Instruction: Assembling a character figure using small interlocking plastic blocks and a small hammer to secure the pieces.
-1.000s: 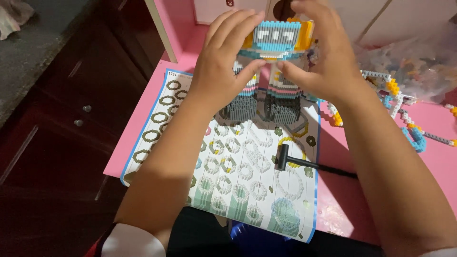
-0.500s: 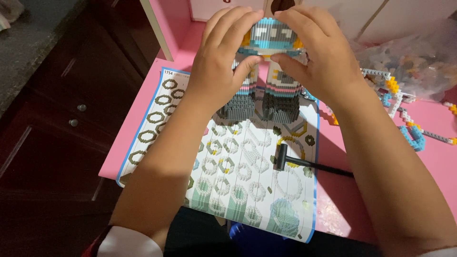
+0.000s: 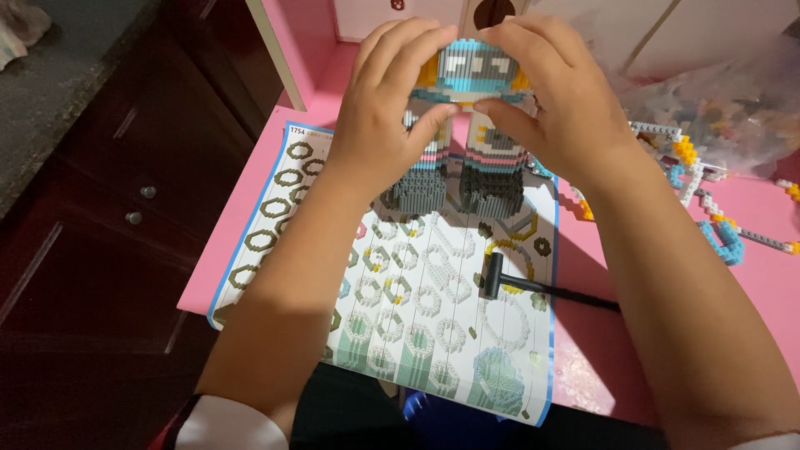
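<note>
Hands on both sides of a small-brick figure point(image 3: 467, 125) standing at the far end of an instruction sheet point(image 3: 417, 317). Left hand point(image 3: 392, 108) wraps the figure's left flank, fingers point(image 3: 400, 42) curled over the top of the blue-and-yellow head, thumb pressed against the front just under the head. Right hand point(image 3: 558, 100) mirrors it on the other side, fingers over the head top, thumb meeting the left thumb at the figure's middle. Both hands closed on the figure, grip firm, no gap visible.

Figure upright, grey block feet touching the sheet just below the thumbs.

Container: clear plastic bag point(image 3: 717, 108) to the right of the right-hand fingers, holds loose small bricks, mixed pale colours; count not readable. Near it, outside the bag, chains of joined bricks point(image 3: 708, 192) in white, yellow and blue lie on the pink table point(image 3: 600, 275).

Small black hammer point(image 3: 533, 287) lies below the fingers, head on the sheet, handle running right onto the table.

Edges: sheet's left border sits close to the table's left edge point(image 3: 242, 225), beyond it a drop to dark wooden cabinets point(image 3: 108, 208). Sheet's near corner overhangs the near table edge. Behind the fingertips, a pink-and-white upright panel point(image 3: 400, 17), close. Free table surface to the right between hammer and brick chains.
</note>
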